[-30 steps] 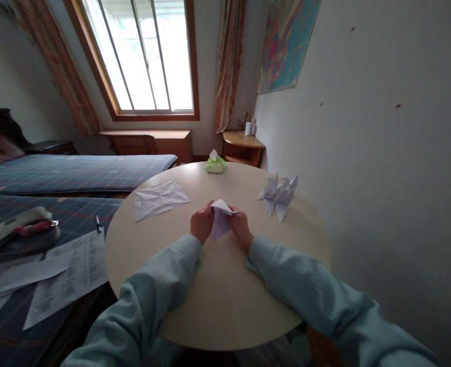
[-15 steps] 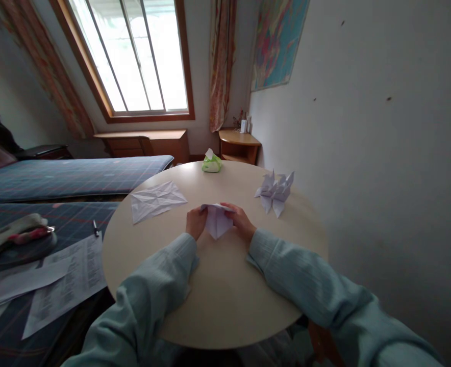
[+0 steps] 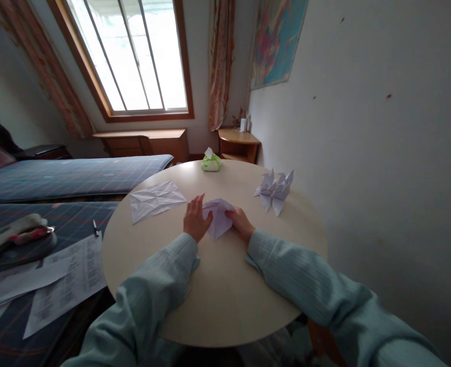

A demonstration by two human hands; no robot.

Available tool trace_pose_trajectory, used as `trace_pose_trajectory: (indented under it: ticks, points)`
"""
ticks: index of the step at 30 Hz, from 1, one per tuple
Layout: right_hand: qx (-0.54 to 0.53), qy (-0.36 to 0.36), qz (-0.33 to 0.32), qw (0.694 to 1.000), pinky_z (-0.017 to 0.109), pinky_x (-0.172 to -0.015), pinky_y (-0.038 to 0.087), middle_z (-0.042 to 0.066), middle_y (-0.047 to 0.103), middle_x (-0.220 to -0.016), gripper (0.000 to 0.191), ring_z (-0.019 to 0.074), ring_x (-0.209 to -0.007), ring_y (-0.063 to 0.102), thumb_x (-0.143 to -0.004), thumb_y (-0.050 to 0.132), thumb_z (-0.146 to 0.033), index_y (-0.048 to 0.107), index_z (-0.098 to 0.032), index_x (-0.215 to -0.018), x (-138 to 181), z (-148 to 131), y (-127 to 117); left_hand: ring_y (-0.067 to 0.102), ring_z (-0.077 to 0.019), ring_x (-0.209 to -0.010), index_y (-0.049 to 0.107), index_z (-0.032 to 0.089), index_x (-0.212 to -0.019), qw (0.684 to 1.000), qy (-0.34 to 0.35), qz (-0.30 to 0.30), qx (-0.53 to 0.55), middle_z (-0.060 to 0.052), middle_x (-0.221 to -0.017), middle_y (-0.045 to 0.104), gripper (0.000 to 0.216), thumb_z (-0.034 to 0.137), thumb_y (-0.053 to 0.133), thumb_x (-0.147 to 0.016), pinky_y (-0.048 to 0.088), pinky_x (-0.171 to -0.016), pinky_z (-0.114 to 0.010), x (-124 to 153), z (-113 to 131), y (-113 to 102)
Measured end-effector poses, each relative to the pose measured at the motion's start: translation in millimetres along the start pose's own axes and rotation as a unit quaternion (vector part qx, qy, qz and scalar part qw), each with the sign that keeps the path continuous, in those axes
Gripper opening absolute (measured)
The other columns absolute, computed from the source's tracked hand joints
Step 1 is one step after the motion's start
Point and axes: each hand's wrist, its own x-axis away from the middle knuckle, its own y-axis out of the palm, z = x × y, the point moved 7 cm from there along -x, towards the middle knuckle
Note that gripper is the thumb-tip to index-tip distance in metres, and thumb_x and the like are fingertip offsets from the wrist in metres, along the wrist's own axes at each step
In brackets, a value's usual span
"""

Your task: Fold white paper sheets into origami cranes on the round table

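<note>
A folded white paper piece [image 3: 218,218] lies on the round beige table [image 3: 218,300] in front of me. My left hand [image 3: 195,220] rests on its left edge with the fingers stretched out flat. My right hand [image 3: 240,222] pinches the paper's right side against the table. Both arms wear pale green sleeves.
A creased flat sheet [image 3: 154,199] lies to the left on the table. Finished folded paper shapes [image 3: 274,190] sit at the right near the wall. A green tissue pack [image 3: 211,162] stands at the far edge. Beds with printed sheets [image 3: 63,285] and a pen [image 3: 95,227] are left.
The paper was held up between both hands a second ago; it now lies lower on the table. My left hand has opened and flattened onto its left edge.
</note>
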Motion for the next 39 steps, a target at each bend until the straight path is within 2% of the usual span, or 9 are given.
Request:
trace_pose_trajectory:
  ticks: [3,7,9,11,17,25,31,36,39]
  points:
    - [0.056,-0.026,0.021,0.998,0.025,-0.065,0.043,0.002,0.064,-0.077,0.029,0.0160,-0.074,0.055,-0.069,0.037,-0.017,0.062,-0.015,-0.084,2,-10,-4,0.047,-0.0202,-0.100,0.052,0.014,-0.096,0.994,0.087,0.065,0.025,-0.010,-0.102,0.054,0.026,0.015,0.043,-0.072,0.038,-0.085,-0.033,6,18,-12]
    - [0.140,-0.067,0.016,0.988,0.025,-0.075,0.042,0.002,0.065,-0.090,0.033,0.0155,-0.083,0.056,-0.070,0.037,-0.012,0.062,-0.018,-0.092,5,-27,-5,0.054,-0.0158,-0.081,0.055,0.017,-0.076,0.976,0.177,-0.123,0.021,-0.006,-0.080,0.058,0.017,0.011,0.038,-0.075,0.043,-0.075,-0.028,15,36,20]
    - [0.184,-0.079,0.006,0.980,0.025,-0.080,0.041,0.003,0.064,-0.097,0.034,0.0160,-0.089,0.056,-0.071,0.038,-0.010,0.061,-0.018,-0.094,5,-32,-4,0.054,-0.0173,-0.084,0.055,0.015,-0.082,0.962,0.181,-0.202,0.004,-0.008,-0.085,0.059,0.018,0.012,0.038,-0.076,0.044,-0.076,-0.029,21,35,38]
    - [0.223,-0.083,-0.003,0.971,0.026,-0.083,0.040,0.004,0.063,-0.101,0.034,0.0169,-0.093,0.056,-0.072,0.040,-0.010,0.061,-0.019,-0.096,5,-33,-2,0.053,-0.0189,-0.092,0.053,0.012,-0.094,0.961,0.169,-0.221,-0.001,-0.011,-0.097,0.058,0.024,0.010,0.037,-0.076,0.043,-0.081,-0.032,22,30,49]
    - [0.293,-0.097,-0.010,0.951,0.028,-0.087,0.039,0.005,0.060,-0.107,0.035,0.0184,-0.098,0.055,-0.073,0.041,-0.008,0.060,-0.019,-0.101,5,-34,3,0.045,-0.0197,-0.107,0.045,0.009,-0.112,0.963,0.183,-0.199,0.005,-0.013,-0.112,0.052,0.038,0.008,0.036,-0.075,0.033,-0.094,-0.035,21,22,63]
    - [0.318,-0.097,-0.022,0.943,0.027,-0.085,0.039,0.005,0.061,-0.105,0.039,0.0183,-0.097,0.055,-0.073,0.038,-0.008,0.058,-0.020,-0.104,4,-35,8,0.047,-0.0263,-0.101,0.048,0.005,-0.110,0.963,0.134,-0.214,-0.093,-0.016,-0.106,0.055,0.037,0.020,0.039,-0.077,0.036,-0.086,-0.039,14,27,66]
    - [0.330,-0.089,-0.013,0.940,0.026,-0.087,0.038,0.004,0.061,-0.105,0.041,0.0179,-0.096,0.055,-0.070,0.039,-0.006,0.059,-0.020,-0.103,0,-30,6,0.046,-0.0269,-0.101,0.049,0.005,-0.108,0.965,0.117,-0.219,-0.082,-0.016,-0.103,0.056,0.036,0.019,0.039,-0.077,0.038,-0.084,-0.038,10,29,67]
    - [0.282,-0.084,-0.030,0.955,0.023,-0.083,0.039,0.004,0.062,-0.101,0.038,0.0165,-0.094,0.055,-0.069,0.038,-0.005,0.060,-0.018,-0.097,-2,-28,1,0.055,-0.0183,-0.083,0.059,0.017,-0.090,0.962,0.125,-0.241,-0.023,-0.007,-0.087,0.062,0.024,0.021,0.038,-0.080,0.042,-0.076,-0.029,16,29,47]
    - [0.245,-0.064,-0.022,0.967,0.022,-0.073,0.042,0.004,0.065,-0.091,0.033,0.0163,-0.083,0.058,-0.069,0.039,-0.007,0.062,-0.017,-0.090,-4,-25,-3,0.055,-0.0153,-0.080,0.059,0.020,-0.085,0.986,0.087,-0.141,0.013,-0.004,-0.081,0.061,0.023,0.030,0.039,-0.081,0.043,-0.075,-0.027,8,20,14]
